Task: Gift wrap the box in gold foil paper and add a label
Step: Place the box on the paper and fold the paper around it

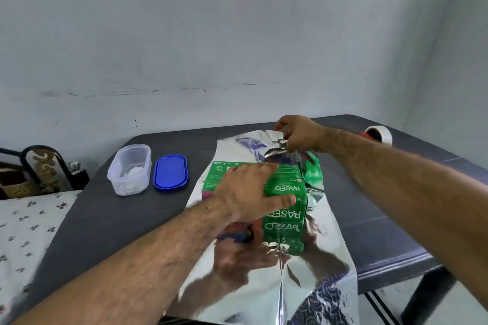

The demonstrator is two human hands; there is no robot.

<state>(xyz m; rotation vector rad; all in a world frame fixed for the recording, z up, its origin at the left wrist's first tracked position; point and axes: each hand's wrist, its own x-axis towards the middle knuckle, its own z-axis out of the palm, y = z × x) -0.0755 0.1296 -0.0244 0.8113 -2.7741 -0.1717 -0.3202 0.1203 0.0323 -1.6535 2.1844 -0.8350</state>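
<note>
- The box [286, 187] is sitting near the middle of the dark table [111, 219], resting on the foil sheet [266, 285]; it is green cardboard with crisp edges, and white "PASEO" lettering is showing upside down on its top and near face.
- The foil sheet is looking silver and mirror-like rather than gold — it is reflecting the box, the lettering and the forearm. It is running from the far side of the table, under the box, and hanging over the near edge, creased along its length.
- The left hand [245, 192] is lying flat on the box top, fingers straight and spread, pressing down and grasping nothing.
- The right hand [298, 134] is pinching the far edge of the foil sheet between curled fingers and lifting it above the table, just beyond the box; the foil is crumpling at the pinch.
- A clear plastic tub [129, 169] with rounded corners is standing to the left of the box, with something white inside — what it is, I cannot tell.
- Its flat blue lid [170, 172] is lying just beside it, to the right.
- A roll of tape [378, 134] is sitting at the far right of the table.
</note>
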